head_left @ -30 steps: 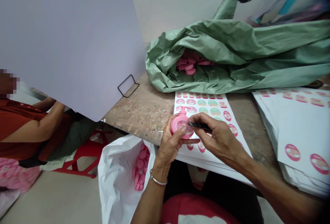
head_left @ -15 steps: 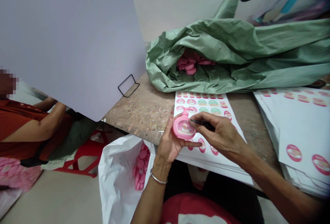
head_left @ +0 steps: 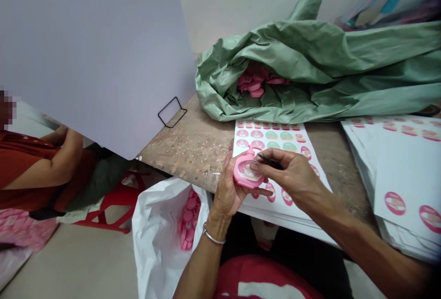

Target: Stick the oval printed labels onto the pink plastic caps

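A small pink toy pump bottle (head_left: 245, 182) rests in my left hand (head_left: 225, 193), its fingers wrapped round the sides and underneath. On its front face is an oval sticker (head_left: 245, 169) with a printed picture. My right hand (head_left: 292, 170) is closed on a thin black tool, which looks like tweezers (head_left: 272, 162); a fingertip of this hand touches the sticker. Below both hands lies a stack of sticker sheets (head_left: 275, 202) with pink and green ovals, at the table's front edge.
Behind the sheets lies a green sack (head_left: 292, 51) with pink pieces (head_left: 253, 81) in its mouth. A white sack (head_left: 155, 239) of pink parts hangs open at the left. More sheets (head_left: 396, 166) lie right. A grey panel (head_left: 103, 51) stands left, a seated person (head_left: 41, 166) beyond it.
My right thumb or fingertip has come down onto the sticker face, where the tool's tip was before. The bottle has tilted and shifted slightly right in my left hand.
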The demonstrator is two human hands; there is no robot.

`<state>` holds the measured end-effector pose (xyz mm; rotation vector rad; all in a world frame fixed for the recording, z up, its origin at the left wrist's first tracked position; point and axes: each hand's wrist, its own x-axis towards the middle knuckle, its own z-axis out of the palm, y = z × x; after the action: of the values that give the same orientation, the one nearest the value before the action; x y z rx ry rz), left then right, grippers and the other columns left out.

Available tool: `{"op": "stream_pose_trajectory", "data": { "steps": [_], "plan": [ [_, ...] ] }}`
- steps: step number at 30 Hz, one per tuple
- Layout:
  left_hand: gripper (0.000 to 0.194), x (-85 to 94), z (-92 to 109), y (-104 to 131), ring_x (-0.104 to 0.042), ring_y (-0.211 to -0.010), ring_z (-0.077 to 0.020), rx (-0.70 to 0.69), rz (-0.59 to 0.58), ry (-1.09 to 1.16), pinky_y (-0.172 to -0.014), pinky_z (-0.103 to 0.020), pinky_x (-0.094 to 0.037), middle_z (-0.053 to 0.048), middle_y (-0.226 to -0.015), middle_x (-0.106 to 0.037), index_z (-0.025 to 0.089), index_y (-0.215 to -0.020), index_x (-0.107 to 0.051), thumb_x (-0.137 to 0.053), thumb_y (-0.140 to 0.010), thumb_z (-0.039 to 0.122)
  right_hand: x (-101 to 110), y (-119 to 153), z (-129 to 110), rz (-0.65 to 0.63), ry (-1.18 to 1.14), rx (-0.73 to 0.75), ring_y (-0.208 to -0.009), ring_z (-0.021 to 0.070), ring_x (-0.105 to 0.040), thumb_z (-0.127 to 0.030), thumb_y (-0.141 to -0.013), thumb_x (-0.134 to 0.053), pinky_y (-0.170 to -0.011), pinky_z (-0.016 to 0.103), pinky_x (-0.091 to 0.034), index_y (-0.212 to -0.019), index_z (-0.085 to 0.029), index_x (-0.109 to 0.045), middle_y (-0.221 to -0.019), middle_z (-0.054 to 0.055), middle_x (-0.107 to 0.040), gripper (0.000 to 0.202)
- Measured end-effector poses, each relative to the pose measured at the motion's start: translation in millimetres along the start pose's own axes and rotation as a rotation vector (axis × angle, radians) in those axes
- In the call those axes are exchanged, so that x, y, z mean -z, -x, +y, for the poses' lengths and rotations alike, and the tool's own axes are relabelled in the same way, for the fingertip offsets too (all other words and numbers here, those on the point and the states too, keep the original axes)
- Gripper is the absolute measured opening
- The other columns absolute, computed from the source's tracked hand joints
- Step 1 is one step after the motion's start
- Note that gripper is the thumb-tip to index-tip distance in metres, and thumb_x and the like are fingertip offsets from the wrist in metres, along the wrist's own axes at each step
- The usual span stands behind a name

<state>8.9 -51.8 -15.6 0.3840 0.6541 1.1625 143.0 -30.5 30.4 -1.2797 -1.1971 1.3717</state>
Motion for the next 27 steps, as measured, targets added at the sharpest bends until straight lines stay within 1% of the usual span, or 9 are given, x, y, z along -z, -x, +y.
{"op": "stream_pose_trajectory", "data": {
  "steps": [2, 4, 7, 10, 13, 18, 27],
  "plan": [
    [0.048, -1.0, 0.6, 0.9, -0.068, -0.072, -0.0242, 0.009, -0.004, -0.006, -0.058, -0.045, -0.061, -0.014, -0.099, -0.068, 0.011, -0.122, -0.058, -0.049, -0.091, 0.047, 0.3, 0.2, 0.2, -0.006, -0.020, -0.010, -0.058, 0.0142, -0.059, -0.049, -0.057, -0.083, -0.051, 0.025, -0.050, -0.073, -0.020, -0.069, -0.070, 0.003, -0.067, 0.037],
    [0.047, -2.1, 1.0, 1.8, -0.069, -0.072, -0.0247, 0.011, -0.001, 0.000, -0.059, -0.045, -0.061, -0.014, -0.099, -0.068, 0.012, -0.123, -0.057, -0.049, -0.091, 0.047, -0.8, 1.1, 0.0, 0.005, -0.030, 0.001, -0.059, 0.0141, -0.059, -0.048, -0.055, -0.085, -0.052, 0.024, -0.051, -0.073, -0.020, -0.069, -0.071, 0.003, -0.067, 0.037],
    [0.045, -3.0, 1.1, 2.7, -0.069, -0.074, -0.0242, 0.010, 0.025, 0.003, -0.065, -0.048, -0.061, -0.012, -0.098, -0.069, 0.014, -0.120, -0.059, -0.051, -0.091, 0.047, -3.5, 3.0, 0.3, 0.037, -0.026, 0.038, -0.060, 0.0145, -0.060, -0.048, -0.052, -0.086, -0.055, 0.025, -0.052, -0.071, -0.020, -0.068, -0.070, 0.003, -0.067, 0.038],
    [0.043, -3.7, 1.1, 3.3, -0.069, -0.074, -0.0230, 0.008, 0.043, 0.003, -0.070, -0.050, -0.060, -0.012, -0.097, -0.070, 0.014, -0.116, -0.061, -0.052, -0.091, 0.047, -5.1, 4.6, 0.6, 0.042, 0.006, 0.061, -0.060, 0.0146, -0.059, -0.050, -0.054, -0.085, -0.054, 0.025, -0.051, -0.071, -0.019, -0.068, -0.070, 0.003, -0.067, 0.039],
    [0.043, -4.9, 1.1, 3.9, -0.069, -0.075, -0.0228, 0.007, 0.040, 0.006, -0.073, -0.051, -0.060, -0.012, -0.102, -0.070, 0.014, -0.117, -0.061, -0.051, -0.091, 0.047, -5.7, 5.6, -1.0, 0.057, 0.052, 0.081, -0.059, 0.0136, -0.058, -0.050, -0.055, -0.084, -0.054, 0.024, -0.049, -0.070, -0.018, -0.067, -0.069, 0.003, -0.066, 0.039],
    [0.043, -6.3, 0.6, 4.1, -0.069, -0.081, -0.0244, -0.002, 0.024, -0.001, -0.072, -0.050, -0.061, -0.013, -0.109, -0.068, 0.014, -0.119, -0.061, -0.049, -0.092, 0.046, -6.8, 6.7, -3.4, 0.068, 0.096, 0.097, -0.057, 0.0119, -0.056, -0.047, -0.058, -0.083, -0.055, 0.024, -0.048, -0.069, -0.017, -0.066, -0.065, 0.001, -0.063, 0.036],
    [0.045, -3.4, -2.8, 3.2, -0.068, -0.086, -0.0266, -0.035, 0.038, -0.054, -0.068, -0.048, -0.061, -0.013, -0.115, -0.065, 0.017, -0.120, -0.060, -0.052, -0.089, 0.049, -5.8, 7.5, -1.4, 0.078, 0.134, 0.118, -0.060, 0.0143, -0.059, -0.047, -0.061, -0.080, -0.055, 0.025, -0.050, -0.070, -0.018, -0.066, -0.067, 0.002, -0.066, 0.034]
  ]
}}
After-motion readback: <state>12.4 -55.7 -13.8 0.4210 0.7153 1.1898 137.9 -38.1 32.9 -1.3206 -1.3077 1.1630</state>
